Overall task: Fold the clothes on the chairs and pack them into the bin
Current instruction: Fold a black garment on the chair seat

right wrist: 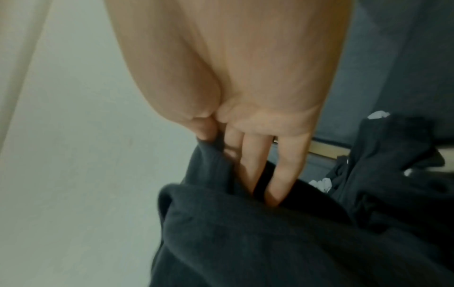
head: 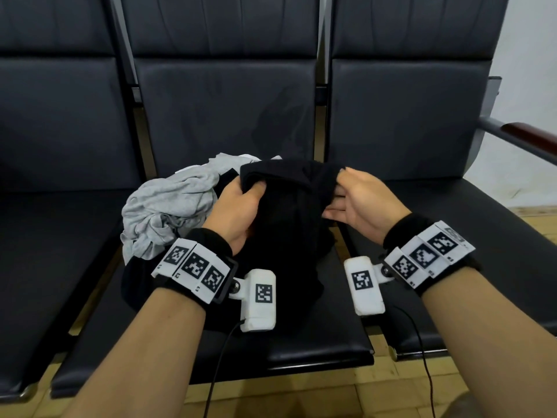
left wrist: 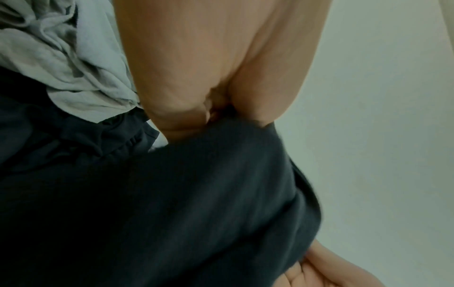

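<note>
Over the middle chair seat (head: 316,342), both hands grip a black garment (head: 289,224) by its top edge. Left hand (head: 238,212) and right hand (head: 358,203) pinch opposite corners, so that edge runs side to side and the cloth hangs downward. Beside it lies a crumpled grey garment (head: 168,206).

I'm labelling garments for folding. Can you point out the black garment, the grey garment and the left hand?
black garment (head: 289,236), head view, on its hanging middle between the hands.
grey garment (head: 168,206), head view, on its crumpled middle on the seat.
left hand (head: 238,212), head view, on its back, gripping the black garment.

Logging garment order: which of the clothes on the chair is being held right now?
The black garment, gripped at its top edge by both the left hand and right hand; the grey garment lies crumpled beside it, untouched.
</note>
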### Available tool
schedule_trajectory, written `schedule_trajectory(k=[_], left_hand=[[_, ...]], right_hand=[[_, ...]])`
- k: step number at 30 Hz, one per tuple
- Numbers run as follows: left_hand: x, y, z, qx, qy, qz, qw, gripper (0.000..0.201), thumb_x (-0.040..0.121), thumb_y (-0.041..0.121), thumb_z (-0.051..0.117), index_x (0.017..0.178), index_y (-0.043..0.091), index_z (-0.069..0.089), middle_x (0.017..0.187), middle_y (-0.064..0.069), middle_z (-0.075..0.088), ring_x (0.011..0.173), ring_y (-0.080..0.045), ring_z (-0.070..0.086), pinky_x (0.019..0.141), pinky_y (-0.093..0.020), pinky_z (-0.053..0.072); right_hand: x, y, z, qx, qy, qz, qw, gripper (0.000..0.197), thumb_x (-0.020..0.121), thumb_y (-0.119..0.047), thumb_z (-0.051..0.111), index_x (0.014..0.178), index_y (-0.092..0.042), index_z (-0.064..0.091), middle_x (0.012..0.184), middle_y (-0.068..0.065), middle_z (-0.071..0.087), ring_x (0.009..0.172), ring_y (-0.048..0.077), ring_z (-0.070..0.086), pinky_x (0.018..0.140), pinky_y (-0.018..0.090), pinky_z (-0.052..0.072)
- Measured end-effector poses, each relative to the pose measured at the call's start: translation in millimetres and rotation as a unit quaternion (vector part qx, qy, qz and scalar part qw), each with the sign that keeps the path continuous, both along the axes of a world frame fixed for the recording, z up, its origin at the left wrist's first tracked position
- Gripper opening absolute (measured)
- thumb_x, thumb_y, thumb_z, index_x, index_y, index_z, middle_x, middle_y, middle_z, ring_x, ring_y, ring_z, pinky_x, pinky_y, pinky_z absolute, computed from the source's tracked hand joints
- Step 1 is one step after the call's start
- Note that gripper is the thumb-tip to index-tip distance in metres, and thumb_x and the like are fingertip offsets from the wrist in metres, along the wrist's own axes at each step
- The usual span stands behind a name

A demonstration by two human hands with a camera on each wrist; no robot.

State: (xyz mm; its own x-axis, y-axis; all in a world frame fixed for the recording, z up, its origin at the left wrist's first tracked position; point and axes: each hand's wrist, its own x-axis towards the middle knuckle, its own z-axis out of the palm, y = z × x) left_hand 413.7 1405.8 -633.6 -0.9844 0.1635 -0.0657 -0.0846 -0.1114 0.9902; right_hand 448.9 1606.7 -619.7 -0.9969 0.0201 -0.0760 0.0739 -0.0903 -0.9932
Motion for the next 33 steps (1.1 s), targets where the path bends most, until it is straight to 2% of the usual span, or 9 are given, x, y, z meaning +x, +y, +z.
schedule_trajectory(k=[3, 8, 12, 15, 18, 21, 24, 29, 33], left_hand=[[-2, -2, 0, -0.031, 0.012, 0.01, 0.999, 0.027, 0.106, 0.033, 0.055, 0.128, 0.023, 0.066, 0.122, 0.001, 0.074, 0.116, -0.019, 0.069, 0.106, -0.043, 0.053], [2, 1, 2, -0.054, 0.014, -0.001, 0.998, 0.037, 0.107, 0.045, 0.048, 0.134, 0.027, 0.066, 0.127, 0.005, 0.071, 0.12, -0.015, 0.066, 0.11, -0.041, 0.05], [6, 4, 3, -0.07, 0.016, -0.01, 0.997, 0.032, 0.108, 0.043, 0.045, 0.125, 0.03, 0.068, 0.117, 0.003, 0.075, 0.104, -0.017, 0.072, 0.092, -0.052, 0.061], [10, 5, 9, -0.089, 0.029, -0.056, 0.994, 0.031, 0.11, 0.035, 0.044, 0.121, 0.02, 0.069, 0.114, -0.003, 0.076, 0.093, -0.021, 0.076, 0.077, -0.047, 0.064], [9, -1, 14, -0.085, 0.028, -0.039, 0.995, 0.028, 0.109, 0.028, 0.045, 0.119, 0.017, 0.069, 0.115, -0.004, 0.076, 0.094, -0.023, 0.077, 0.066, -0.038, 0.062], [9, -9, 16, -0.046, 0.008, -0.018, 0.999, 0.027, 0.11, 0.021, 0.042, 0.126, 0.013, 0.063, 0.116, -0.008, 0.075, 0.091, -0.025, 0.078, 0.055, -0.029, 0.058], [7, -16, 18, -0.067, 0.013, -0.01, 0.998, 0.027, 0.109, 0.011, 0.036, 0.132, 0.015, 0.051, 0.12, -0.012, 0.072, 0.092, -0.027, 0.078, 0.06, -0.033, 0.062], [0, -29, 18, -0.166, 0.037, -0.008, 0.985, 0.063, 0.103, 0.002, 0.034, 0.154, 0.039, 0.025, 0.122, -0.006, 0.066, 0.087, -0.024, 0.079, 0.072, -0.041, 0.066], [1, -38, 21, -0.193, 0.054, 0.002, 0.98, 0.055, 0.097, -0.003, 0.033, 0.116, 0.032, 0.07, 0.119, 0.001, 0.072, 0.096, -0.022, 0.076, 0.077, -0.036, 0.064]], right_hand=[[1, 0, 1, -0.068, -0.012, -0.02, 0.997, 0.033, 0.112, -0.025, 0.035, 0.127, -0.014, 0.062, 0.115, 0.021, 0.074, 0.094, 0.035, 0.074, 0.07, 0.036, 0.061], [2, -8, 1, -0.021, -0.064, 0.038, 0.997, 0.036, 0.108, -0.034, 0.044, 0.142, -0.022, 0.05, 0.119, 0.017, 0.074, 0.101, 0.033, 0.075, 0.084, 0.043, 0.061], [2, -15, -4, 0.181, -0.013, 0.076, 0.98, 0.068, 0.088, -0.064, 0.066, 0.146, -0.042, 0.039, 0.128, -0.008, 0.065, 0.108, 0.012, 0.072, 0.091, 0.036, 0.06], [-4, -19, -16, 0.423, 0.091, 0.058, 0.9, 0.04, 0.09, -0.046, 0.071, 0.127, -0.032, 0.062, 0.11, -0.011, 0.071, 0.104, 0.01, 0.068, 0.092, 0.029, 0.054], [-7, -14, -13, 0.438, 0.093, 0.019, 0.894, 0.019, 0.103, -0.024, 0.053, 0.112, -0.028, 0.069, 0.092, -0.009, 0.069, 0.088, 0.008, 0.064, 0.083, 0.027, 0.046], [-11, -5, -11, 0.395, 0.079, 0.032, 0.915, 0.035, 0.109, -0.031, 0.042, 0.139, -0.035, 0.06, 0.122, -0.003, 0.069, 0.111, 0.01, 0.064, 0.101, 0.027, 0.049], [-19, 8, -18, 0.413, 0.096, 0.014, 0.905, 0.032, 0.106, -0.033, 0.044, 0.126, -0.04, 0.067, 0.121, 0.011, 0.063, 0.104, 0.019, 0.064, 0.083, 0.028, 0.056], [-15, 22, -9, 0.434, 0.126, -0.053, 0.89, 0.023, 0.103, -0.011, 0.047, 0.097, -0.014, 0.069, 0.086, 0.004, 0.064, 0.073, 0.014, 0.056, 0.058, 0.016, 0.04], [-8, 24, -5, 0.441, 0.135, -0.09, 0.883, 0.027, 0.102, -0.009, 0.048, 0.111, -0.02, 0.071, 0.099, -0.004, 0.07, 0.089, 0.011, 0.062, 0.062, 0.001, 0.039]])
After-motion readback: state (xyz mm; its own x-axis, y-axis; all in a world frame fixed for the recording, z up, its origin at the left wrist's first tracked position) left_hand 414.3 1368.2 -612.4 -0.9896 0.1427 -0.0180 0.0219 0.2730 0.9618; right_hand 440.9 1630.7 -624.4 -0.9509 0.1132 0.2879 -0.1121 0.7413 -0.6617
